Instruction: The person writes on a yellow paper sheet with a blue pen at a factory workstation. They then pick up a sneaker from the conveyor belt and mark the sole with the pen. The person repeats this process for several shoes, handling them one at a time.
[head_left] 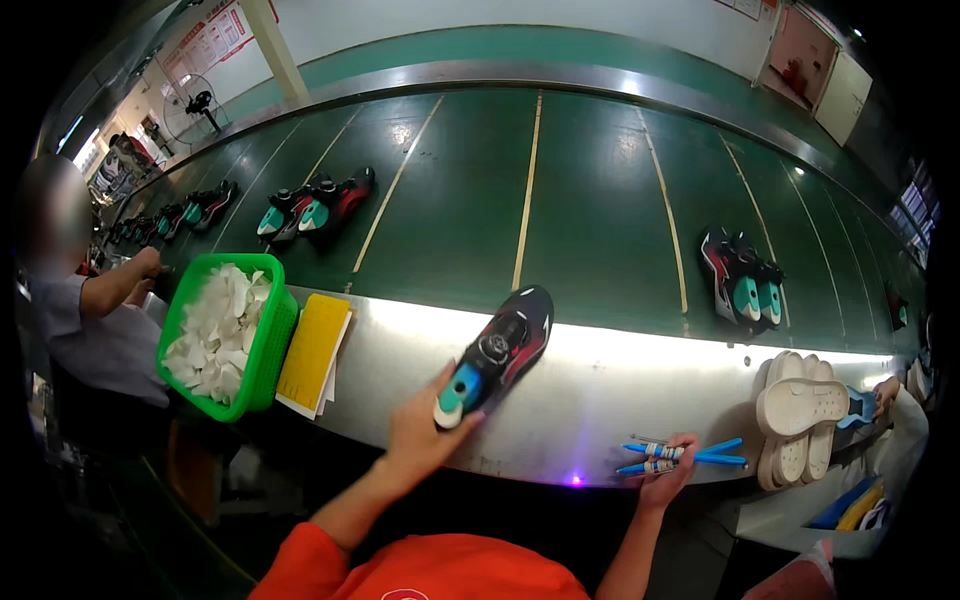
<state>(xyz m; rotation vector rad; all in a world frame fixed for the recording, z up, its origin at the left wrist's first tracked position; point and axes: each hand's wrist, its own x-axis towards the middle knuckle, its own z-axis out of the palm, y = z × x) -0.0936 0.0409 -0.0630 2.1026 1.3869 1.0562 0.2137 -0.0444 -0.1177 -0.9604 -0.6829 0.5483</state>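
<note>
My left hand (pixel 418 428) grips a black sports shoe (pixel 510 345) by its heel end, above the steel ledge (pixel 400 345). The shoe has red sides, a round dial and a teal and white heel, and its toe points away from me to the right. Closed around blue pens (pixel 720 459), my right hand (pixel 668 482) is at the ledge's near edge. A thin metal-looking stick lies beside the pens; I cannot make out whether the hand holds it too.
Beyond the ledge runs a green conveyor belt (pixel 590 220) carrying shoe pairs (pixel 335 202). To the left are a green basket (pixel 262 385) of white pieces, a yellow booklet (pixel 312 350) and a co-worker (pixel 90 320). Cream soles (pixel 800 408) stand right, near another person's hand (pixel 886 392).
</note>
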